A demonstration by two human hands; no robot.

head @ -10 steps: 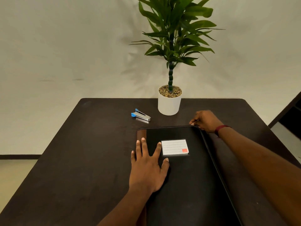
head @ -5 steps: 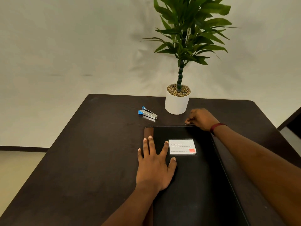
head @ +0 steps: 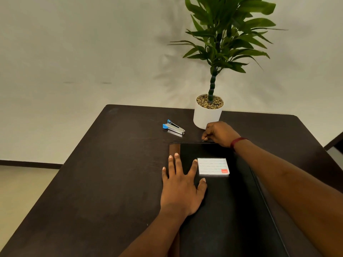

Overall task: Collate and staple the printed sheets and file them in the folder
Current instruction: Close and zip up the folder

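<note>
Two hands are working at the black folder (head: 222,210), which is lying closed on the dark table (head: 102,182) and running out of frame at the bottom. The right hand (head: 220,134) is covering the folder's far edge, fingers curling and pinching a small thin tab (head: 203,140), too small to identify. The left hand (head: 181,190) is pressing flat on the folder's left side, fingers straight and spread, beside a white lined label (head: 212,166). A blue stapler (head: 173,127) is lying near the white plant pot (head: 206,117).
</note>
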